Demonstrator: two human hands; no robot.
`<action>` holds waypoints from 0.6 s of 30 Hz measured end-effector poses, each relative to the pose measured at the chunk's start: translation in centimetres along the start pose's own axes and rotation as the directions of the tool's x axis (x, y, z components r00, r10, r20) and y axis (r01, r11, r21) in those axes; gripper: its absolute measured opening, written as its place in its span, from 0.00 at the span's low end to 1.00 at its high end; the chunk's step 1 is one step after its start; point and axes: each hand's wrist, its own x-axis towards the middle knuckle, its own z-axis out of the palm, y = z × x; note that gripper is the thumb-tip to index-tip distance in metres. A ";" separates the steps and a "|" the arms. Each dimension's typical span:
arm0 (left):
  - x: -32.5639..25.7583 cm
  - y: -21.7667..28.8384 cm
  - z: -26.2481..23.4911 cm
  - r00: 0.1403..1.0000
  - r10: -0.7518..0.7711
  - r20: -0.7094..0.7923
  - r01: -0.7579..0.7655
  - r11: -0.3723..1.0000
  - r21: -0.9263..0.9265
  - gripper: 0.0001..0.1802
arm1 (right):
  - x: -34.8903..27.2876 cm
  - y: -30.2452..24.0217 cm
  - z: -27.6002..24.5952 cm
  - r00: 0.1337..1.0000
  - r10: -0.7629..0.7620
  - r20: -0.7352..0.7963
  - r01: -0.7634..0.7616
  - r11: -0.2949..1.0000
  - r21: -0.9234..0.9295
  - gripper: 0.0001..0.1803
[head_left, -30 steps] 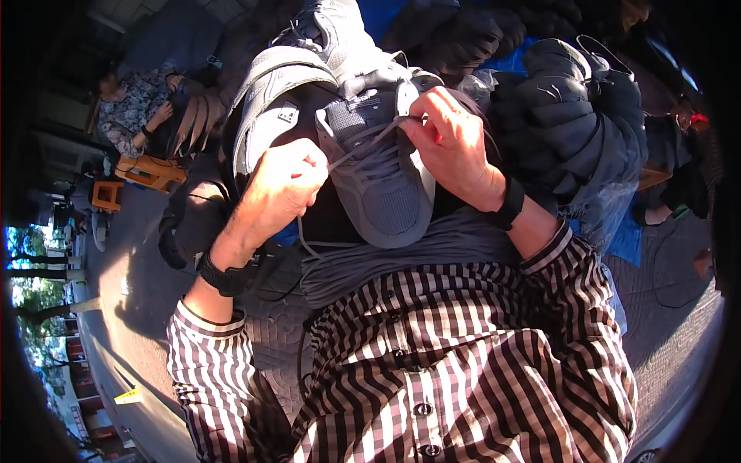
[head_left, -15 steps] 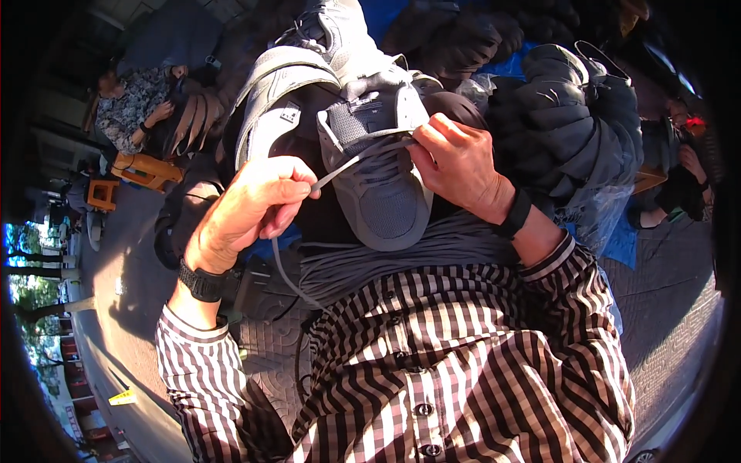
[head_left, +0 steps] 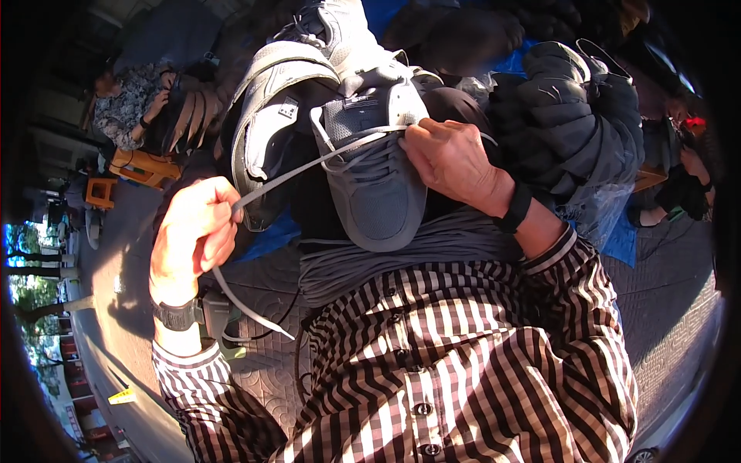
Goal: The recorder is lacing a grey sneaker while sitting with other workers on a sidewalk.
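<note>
Grey shoe (head_left: pixel 376 181), lace (head_left: pixel 289 174) pinched (left hand (head_left: pixel 193 235))

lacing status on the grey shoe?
Done: lace crosses several lower eyelets of the grey shoe. In hand: left hand pulls the flat grey lace taut out to the side, its loose end hanging below the fist; right hand pinches the shoe's upper eyelet area. Left: no knot visible. The second shoe lies behind, lacing unclear.

Left hand (head_left: pixel 193 231) fisted, right hand (head_left: pixel 451 158) pinching
</note>
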 end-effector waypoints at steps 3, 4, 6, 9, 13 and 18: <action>1.1 -1.0 -0.7 0.994 0.038 -0.101 -0.019 0.982 0.186 0.13 | -0.1 0.5 0.0 0.996 0.085 -0.012 -0.082 0.983 0.161 0.07; 1.2 -1.2 -0.6 0.981 0.119 -0.152 -0.055 0.929 0.367 0.12 | 0.0 0.7 -0.3 0.990 0.140 -0.016 -0.130 0.951 0.280 0.07; 1.9 -1.4 0.5 0.963 0.205 -0.174 -0.083 0.841 0.534 0.12 | -0.3 1.7 -0.5 0.979 0.202 -0.010 -0.183 0.905 0.385 0.07; 2.5 -1.6 3.2 0.771 0.619 -0.148 -0.255 0.513 0.820 0.09 | -0.7 2.5 -1.3 0.878 0.477 0.041 -0.397 0.678 0.619 0.02; 3.2 -1.9 6.1 0.629 0.776 0.044 -0.376 0.254 0.891 0.12 | -0.7 2.5 -1.8 0.921 0.390 -0.013 -0.319 0.772 0.549 0.04; 6.1 -4.7 8.8 0.657 0.729 0.192 -0.410 0.132 0.902 0.12 | 0.5 0.8 -1.4 0.965 0.245 -0.094 -0.197 0.912 0.360 0.08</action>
